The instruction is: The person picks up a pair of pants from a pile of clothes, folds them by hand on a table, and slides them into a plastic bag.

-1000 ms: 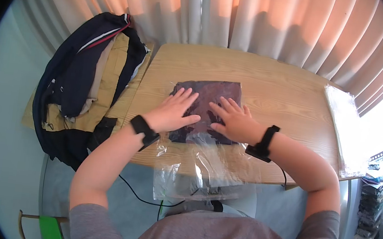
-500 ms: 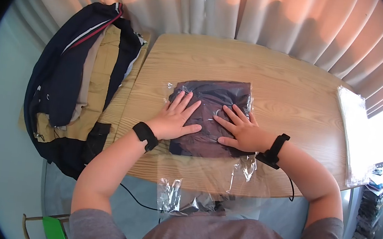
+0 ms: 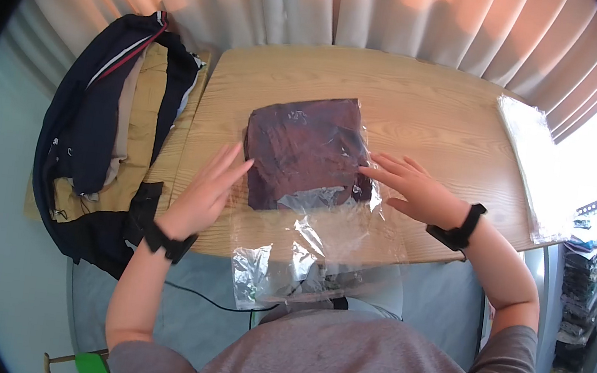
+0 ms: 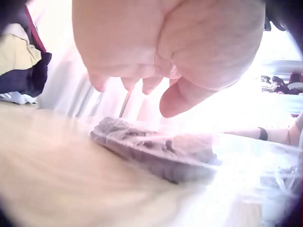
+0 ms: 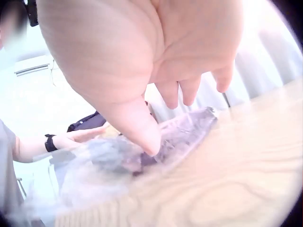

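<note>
A folded dark maroon garment (image 3: 307, 146) lies on the wooden table inside a clear plastic bag (image 3: 306, 243). The bag's loose end drapes over the table's near edge toward the person. My left hand (image 3: 202, 193) is by the garment's left side, fingers straight and fingertips close to its edge. On the other side, my right hand (image 3: 421, 190) has its fingers stretched out, tips right at the bag's right edge. In the left wrist view, the palm hovers over the table beside the bagged garment (image 4: 156, 151). The right wrist view shows the bagged garment (image 5: 182, 135) below the fingers.
Navy and tan clothes (image 3: 101, 125) are heaped at the table's left end. A stack of clear plastic bags (image 3: 532, 167) lies along the right edge. Packed goods fill a shelf (image 3: 583, 296) at the right. Curtains (image 3: 379, 17) hang behind the table.
Both hands were spread flat on the bagged garment. They have since lifted off and moved apart to its two sides. The garment now sits slightly turned on the table.
</note>
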Action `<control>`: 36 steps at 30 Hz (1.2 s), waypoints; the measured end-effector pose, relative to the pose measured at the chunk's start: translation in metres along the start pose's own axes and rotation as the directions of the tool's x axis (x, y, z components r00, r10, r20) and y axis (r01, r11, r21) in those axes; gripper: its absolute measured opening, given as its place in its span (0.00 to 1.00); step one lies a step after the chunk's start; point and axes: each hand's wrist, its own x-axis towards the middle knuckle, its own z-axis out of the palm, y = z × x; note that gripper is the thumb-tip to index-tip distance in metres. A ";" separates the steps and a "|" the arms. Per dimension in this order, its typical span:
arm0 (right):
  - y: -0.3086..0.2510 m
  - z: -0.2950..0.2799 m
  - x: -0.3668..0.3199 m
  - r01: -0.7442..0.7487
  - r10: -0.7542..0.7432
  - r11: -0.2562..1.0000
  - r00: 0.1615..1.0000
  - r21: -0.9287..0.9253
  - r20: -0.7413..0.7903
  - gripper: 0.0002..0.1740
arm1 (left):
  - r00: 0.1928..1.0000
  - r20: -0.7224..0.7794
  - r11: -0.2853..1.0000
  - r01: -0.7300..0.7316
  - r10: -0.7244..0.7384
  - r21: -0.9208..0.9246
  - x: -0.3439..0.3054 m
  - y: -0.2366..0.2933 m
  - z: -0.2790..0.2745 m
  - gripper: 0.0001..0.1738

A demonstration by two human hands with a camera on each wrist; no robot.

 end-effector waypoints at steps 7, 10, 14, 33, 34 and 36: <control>0.003 0.039 -0.042 -0.132 0.135 0.986 0.991 0.101 -0.017 0.46 | 0.998 0.012 0.986 0.064 -0.066 0.156 -0.062 0.030 0.029 0.33; -0.002 0.044 -0.032 -0.005 0.005 1.000 0.994 -0.004 -0.107 0.38 | 0.998 -0.052 0.991 0.031 -0.024 0.131 -0.057 0.031 0.038 0.27; 0.005 0.052 -0.027 0.093 -0.087 0.996 0.975 0.019 -0.205 0.26 | 0.988 -0.153 0.999 -0.019 0.024 0.033 -0.052 0.019 0.046 0.14; -0.007 -0.106 0.007 0.303 0.415 0.504 0.737 0.809 -0.534 0.19 | 0.766 -0.484 0.625 -0.141 -0.422 -0.768 0.062 0.076 -0.091 0.15; -0.003 -0.105 0.008 0.267 0.451 0.431 0.764 0.862 -0.462 0.19 | 0.784 -0.431 0.597 -0.096 -0.448 -0.796 0.067 0.072 -0.089 0.15; -0.003 -0.105 0.010 0.209 0.515 0.350 0.771 0.913 -0.374 0.19 | 0.788 -0.423 0.600 -0.086 -0.448 -0.796 0.072 0.069 -0.086 0.15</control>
